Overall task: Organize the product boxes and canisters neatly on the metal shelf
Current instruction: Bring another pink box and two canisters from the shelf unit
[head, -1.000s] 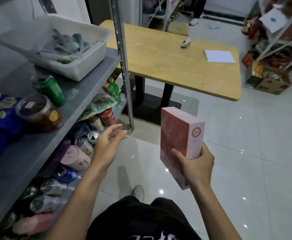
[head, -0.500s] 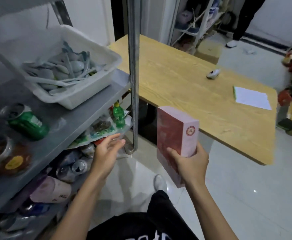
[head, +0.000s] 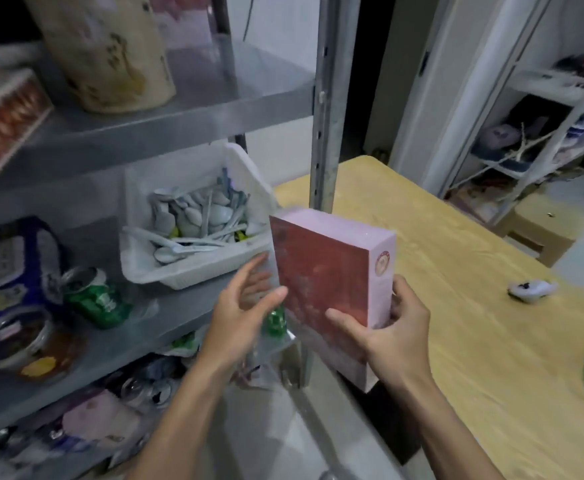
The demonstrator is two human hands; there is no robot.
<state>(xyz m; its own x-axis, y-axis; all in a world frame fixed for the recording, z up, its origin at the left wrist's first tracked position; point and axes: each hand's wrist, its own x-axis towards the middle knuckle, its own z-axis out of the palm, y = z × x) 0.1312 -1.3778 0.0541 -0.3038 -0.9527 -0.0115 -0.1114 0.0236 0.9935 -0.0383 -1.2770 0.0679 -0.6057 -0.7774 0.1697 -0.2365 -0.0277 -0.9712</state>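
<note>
My right hand [head: 392,336] grips a tall red and pink box [head: 325,271] near its lower end and holds it upright in front of the metal shelf [head: 166,126]. My left hand [head: 245,304] is open with straight fingers, its fingertips at the box's red left face. On the upper shelf board stands a large cream canister [head: 107,50], and beside it lies a box with an orange picture [head: 3,123]. The shelf's grey upright post [head: 328,98] rises just behind the box.
A white tub of plastic spoons [head: 193,223], a tipped green can [head: 93,299], a blue bag [head: 3,258] and a lidded jar [head: 17,341] crowd the middle board. Cans and packets fill the lower board. A wooden table [head: 474,306] lies to the right.
The view has lifted from the lower boards to the upper one. My right hand has raised the box, and my left hand has risen from the lower board to the box's left face.
</note>
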